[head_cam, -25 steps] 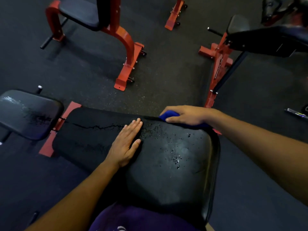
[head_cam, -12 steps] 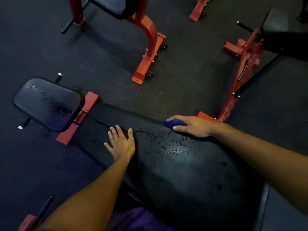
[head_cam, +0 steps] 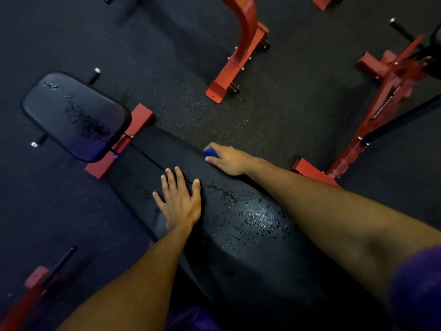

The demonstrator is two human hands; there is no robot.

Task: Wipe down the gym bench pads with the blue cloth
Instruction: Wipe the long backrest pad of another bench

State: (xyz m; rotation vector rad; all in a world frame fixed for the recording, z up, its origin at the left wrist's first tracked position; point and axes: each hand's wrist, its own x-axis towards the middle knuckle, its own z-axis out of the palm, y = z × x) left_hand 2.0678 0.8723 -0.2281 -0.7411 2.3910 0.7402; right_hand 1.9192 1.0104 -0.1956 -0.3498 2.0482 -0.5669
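Under my left hand (head_cam: pixel 179 201), flat with fingers spread, the long bench pad (head_cam: pixel 241 225) runs away from me toward the small seat pad (head_cam: pixel 76 115). Beyond, my right hand (head_cam: pixel 229 160) grips the bunched blue cloth (head_cam: pixel 210 153) at the pad's far edge.

Dark speckled rubber floor (head_cam: pixel 191 111); red steel frames (head_cam: pixel 241 53) standing behind and at right (head_cam: pixel 381 96); dim light.

Two black bench pads show: a long one (head_cam: pixel 250 235) near, a small one (head_cam: pixel 74 115) far left. Two hands (head_cam: pixel 179 201) (head_cam: pixel 229 161), one blue cloth (head_cam: pixel 210 153), and two more red frames (head_cam: pixel 241 53) (head_cam: pixel 386 91) stand far.
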